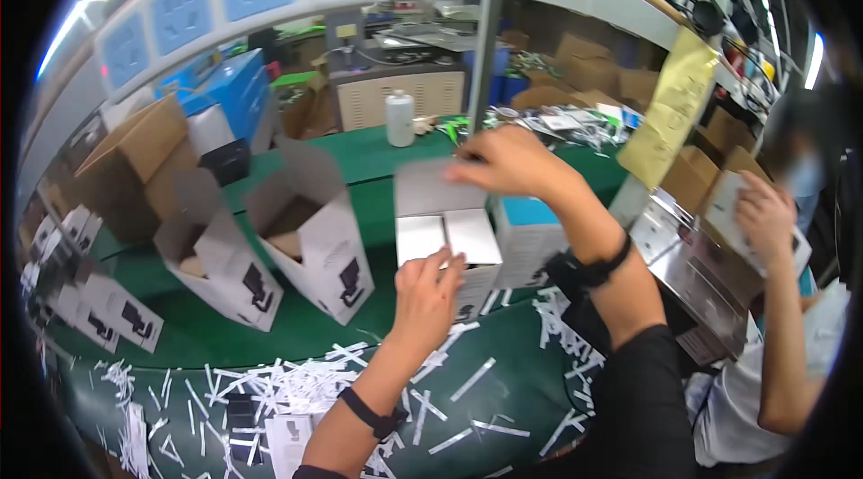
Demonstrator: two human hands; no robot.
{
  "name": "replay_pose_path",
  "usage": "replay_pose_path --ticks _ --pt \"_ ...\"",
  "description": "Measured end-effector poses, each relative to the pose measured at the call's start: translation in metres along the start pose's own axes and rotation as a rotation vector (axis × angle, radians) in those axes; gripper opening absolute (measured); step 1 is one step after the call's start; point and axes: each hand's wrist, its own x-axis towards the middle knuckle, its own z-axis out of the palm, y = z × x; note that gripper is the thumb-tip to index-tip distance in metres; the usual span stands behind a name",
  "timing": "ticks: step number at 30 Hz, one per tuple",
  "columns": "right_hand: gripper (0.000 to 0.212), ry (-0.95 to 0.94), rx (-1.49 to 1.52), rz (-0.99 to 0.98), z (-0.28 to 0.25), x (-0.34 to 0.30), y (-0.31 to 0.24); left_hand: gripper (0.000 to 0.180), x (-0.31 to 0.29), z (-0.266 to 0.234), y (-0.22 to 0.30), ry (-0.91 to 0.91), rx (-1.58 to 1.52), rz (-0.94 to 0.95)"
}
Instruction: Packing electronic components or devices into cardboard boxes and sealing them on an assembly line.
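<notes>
White carton (448, 241) stood mid-counter (378, 155) on the green mat, top flaps partly open. Left hand (425, 292) pressed its fingers against the near flap, steadying it. Right hand (503, 160) pinched the raised far flap at its top edge. Two open cartons (310, 227) stood left, tilted. White paper strips (297, 385) littered the near counter. A co-worker's hand (764, 214) held a box at far right. Judged best practice: keep side flaps flat, fold squarely along the crease.
</notes>
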Motion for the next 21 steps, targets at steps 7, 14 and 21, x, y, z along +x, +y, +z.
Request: replay_pose_path --ticks 7,14,21 --pt "0.059 -0.082 0.339 -0.324 0.04 -0.071 -0.016 0.049 0.009 -0.021 -0.006 0.401 -1.069 -0.743" --pt "0.021 -0.146 0.294 -0.168 0.043 -0.059 -0.017 0.049 0.013 -0.033 -0.013 0.113 -0.687 -0.536" --pt "0.015 0.096 0.13 -0.45 0.061 -0.061 -0.009 0.032 0.014 -0.044 -0.013 -0.102 -0.49 -0.554"
